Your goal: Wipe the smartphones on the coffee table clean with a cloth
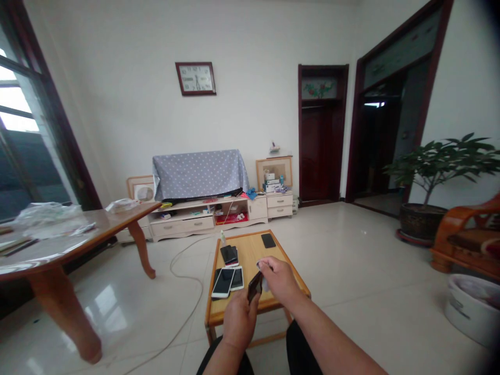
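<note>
My left hand [239, 317] is closed around a dark phone [254, 286], held on edge above the near side of a small wooden table [287, 260]. My right hand [278, 278] is closed too, pinching a small pale thing against the phone; I cannot make out what it is. On the table lie two white-framed phones [227, 281] side by side, a stack of dark phones [229, 255] behind them, and a flat black item [268, 240] at the far right. A small bottle [223, 238] stands at the far left corner.
A large wooden table [50, 250] with plastic wrap stands at left. A cable [187, 273] trails over the tiled floor. A low TV cabinet [203, 216] with a cloth-covered screen lines the far wall. A potted plant [429, 177], wooden chair [469, 239] and basin [472, 307] are at right.
</note>
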`<state>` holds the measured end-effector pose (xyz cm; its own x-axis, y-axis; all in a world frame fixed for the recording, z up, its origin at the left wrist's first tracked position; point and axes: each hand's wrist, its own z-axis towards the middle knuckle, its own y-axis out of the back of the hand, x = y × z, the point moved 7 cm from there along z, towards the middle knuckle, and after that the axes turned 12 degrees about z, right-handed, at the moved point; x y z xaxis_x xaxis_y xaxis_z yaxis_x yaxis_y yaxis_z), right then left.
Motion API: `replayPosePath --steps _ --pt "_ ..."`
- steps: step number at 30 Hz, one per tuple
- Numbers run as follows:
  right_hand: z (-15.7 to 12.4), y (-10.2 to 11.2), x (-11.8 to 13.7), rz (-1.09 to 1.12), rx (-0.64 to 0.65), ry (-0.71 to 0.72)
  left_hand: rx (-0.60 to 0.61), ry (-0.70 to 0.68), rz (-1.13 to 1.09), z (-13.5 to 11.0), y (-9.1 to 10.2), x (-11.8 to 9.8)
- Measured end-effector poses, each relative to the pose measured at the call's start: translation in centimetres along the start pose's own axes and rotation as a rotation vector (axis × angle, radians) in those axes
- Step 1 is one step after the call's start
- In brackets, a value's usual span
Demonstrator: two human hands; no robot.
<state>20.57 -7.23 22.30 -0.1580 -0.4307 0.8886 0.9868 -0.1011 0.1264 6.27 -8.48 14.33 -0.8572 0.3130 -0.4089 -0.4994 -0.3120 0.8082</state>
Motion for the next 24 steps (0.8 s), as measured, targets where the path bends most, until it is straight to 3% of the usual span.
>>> replayPosePath --steps 5,11,16,22,24 --pt "-1.5 -1.3 3.0 0.041 0.107 0.101 0.028 0.051 0.127 -0.7 2.2 -0.6" --pt "-0.7 -0.6 2.8 0.011 -0.005 0.030 -0.029 0.027 0.104 -1.5 4.6 -1.6" --pt "-1.8 -2.4 4.5 -0.024 0.102 0.122 0.028 0.055 0.120 -1.3 4.7 -1.3" --pt "-0.4 0.0 4.1 -0.010 -0.016 0.028 -0.005 0.018 0.047 -1.0 4.7 -1.6" --pt "-0.6 -0.1 4.2 0.007 0.000 0.042 0.015 0.039 0.045 -0.8 4.0 -1.5"
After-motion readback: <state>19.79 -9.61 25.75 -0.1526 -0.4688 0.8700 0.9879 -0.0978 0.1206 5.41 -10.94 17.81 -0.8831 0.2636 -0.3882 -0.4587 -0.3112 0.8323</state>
